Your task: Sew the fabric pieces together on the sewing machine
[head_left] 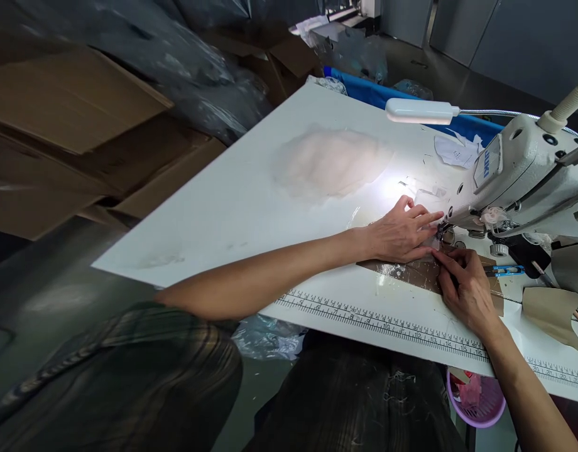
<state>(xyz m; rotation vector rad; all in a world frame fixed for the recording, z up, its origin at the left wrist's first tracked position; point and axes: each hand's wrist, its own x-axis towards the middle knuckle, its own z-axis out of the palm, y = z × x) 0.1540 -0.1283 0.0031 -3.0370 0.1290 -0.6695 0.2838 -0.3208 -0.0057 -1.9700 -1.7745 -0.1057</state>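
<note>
My left hand [402, 232] lies palm down on the white table [232, 207], fingers spread and reaching to the needle area of a white sewing machine [510, 163]. My right hand [467, 285] is just in front of the presser foot [442, 232], thumb and forefinger pinched together close to the left fingertips. What that pinch holds is hidden; a bit of pale, thin material shows between the hands. Under both hands runs a brown strip [411, 274] on the tabletop. Blue-handled snips [506, 270] lie right of my right hand.
A lamp [421, 112] lights the table beside white scraps [456, 150]. A ruler scale [387, 328] follows the front edge. A brown piece [550, 314] lies at right. Cardboard boxes [67, 94] stand left; a purple basket [480, 402] sits below.
</note>
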